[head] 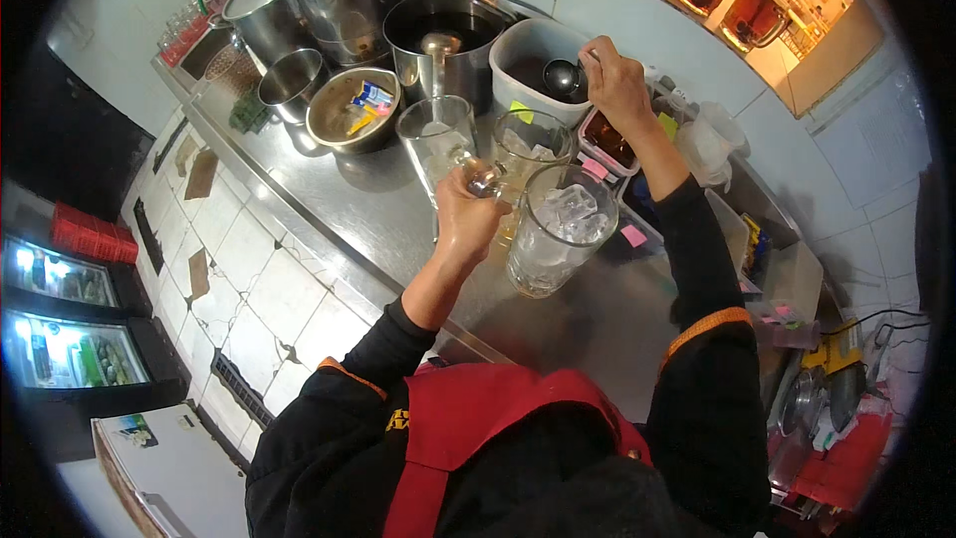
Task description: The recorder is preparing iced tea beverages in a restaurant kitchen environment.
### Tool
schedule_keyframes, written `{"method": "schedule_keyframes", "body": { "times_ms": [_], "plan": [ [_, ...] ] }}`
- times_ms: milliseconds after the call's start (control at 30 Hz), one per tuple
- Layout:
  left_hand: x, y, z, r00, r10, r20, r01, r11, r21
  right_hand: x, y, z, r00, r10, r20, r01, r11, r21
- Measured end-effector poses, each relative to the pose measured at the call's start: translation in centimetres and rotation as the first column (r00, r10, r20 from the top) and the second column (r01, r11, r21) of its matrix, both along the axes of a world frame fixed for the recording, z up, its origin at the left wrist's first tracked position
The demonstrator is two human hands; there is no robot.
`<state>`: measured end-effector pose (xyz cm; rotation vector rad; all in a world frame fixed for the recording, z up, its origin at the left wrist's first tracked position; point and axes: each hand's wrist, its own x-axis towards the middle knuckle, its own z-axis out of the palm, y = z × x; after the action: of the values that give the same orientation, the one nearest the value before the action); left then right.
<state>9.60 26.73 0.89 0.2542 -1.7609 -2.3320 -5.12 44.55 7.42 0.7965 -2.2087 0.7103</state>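
My left hand (469, 213) is closed around a shiny metal piece beside the glass mugs; whether it is a utensil or a mug handle is hard to tell. To its right stands a glass mug full of ice (569, 217). Behind the hand is another glass mug (532, 136) with ice and pale liquid, and on the left a third glass mug (437, 127) with ice. Up at the right, my right hand (614, 78) grips the handle of a metal ladle (561, 78), whose bowl hangs over a white plastic tub (511, 63) of dark contents.
A steel pot of dark liquid (418, 63) and a metal bowl with small packets (317, 116) stand at the back left of the steel counter (358, 198). Lidded plastic containers (609, 142) and clear plastic jugs (709, 134) line the right. Filled mugs (750, 15) sit on the pass-through ledge.
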Motion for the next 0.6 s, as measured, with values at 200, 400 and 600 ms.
{"method": "schedule_keyframes", "body": {
  "times_ms": [200, 400, 600],
  "plan": [
    [0.5, -4.3, 1.5, 0.995, 0.093, -0.045, -0.094, 0.995, -0.034, -2.4, 0.6, -3.3, 0.984, -0.168, 0.053, 0.174, 0.972, -0.158],
    [-2.4, -9.5, 0.2, 0.990, 0.122, -0.077, -0.130, 0.986, -0.109, -2.5, 1.1, -2.0, 0.799, -0.172, 0.576, 0.484, 0.751, -0.449],
    [-6.0, -11.4, -0.5, 0.991, 0.074, -0.111, -0.105, 0.945, -0.311, -2.7, 2.6, 0.5, 0.785, -0.117, 0.608, 0.549, 0.587, -0.595]
  ]
}}
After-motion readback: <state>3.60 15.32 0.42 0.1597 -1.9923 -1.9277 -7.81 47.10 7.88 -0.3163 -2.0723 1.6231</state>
